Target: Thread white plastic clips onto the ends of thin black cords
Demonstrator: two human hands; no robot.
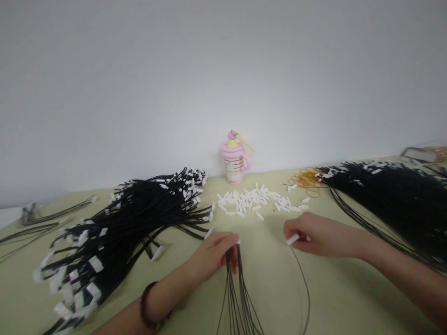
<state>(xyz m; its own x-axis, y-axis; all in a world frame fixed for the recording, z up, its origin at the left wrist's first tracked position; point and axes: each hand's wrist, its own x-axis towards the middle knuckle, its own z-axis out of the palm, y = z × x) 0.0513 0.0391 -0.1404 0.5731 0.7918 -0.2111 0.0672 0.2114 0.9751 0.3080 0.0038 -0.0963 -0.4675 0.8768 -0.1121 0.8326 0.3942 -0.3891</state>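
Observation:
My left hand (217,250) is closed around the top of a bunch of thin black wires (240,284); a bit of white connector shows at its fingertips, the rest covered by the fingers. The wires hang down toward the table's near edge in two strands that fan out. My right hand (307,232) pinches a white connector (293,239), and one thin black wire (305,279) trails down below it. The two hands are apart, with the table surface between them. Just beyond them lies a loose heap of small white connectors (246,201).
A large pile of black wires with white connectors (136,214) lies at left, another black wire bundle (391,200) at right. Orange rubber bands (305,179) lie near the back. A pink and white cup (233,160) stands by the wall. Loose wires (59,214) lie far left.

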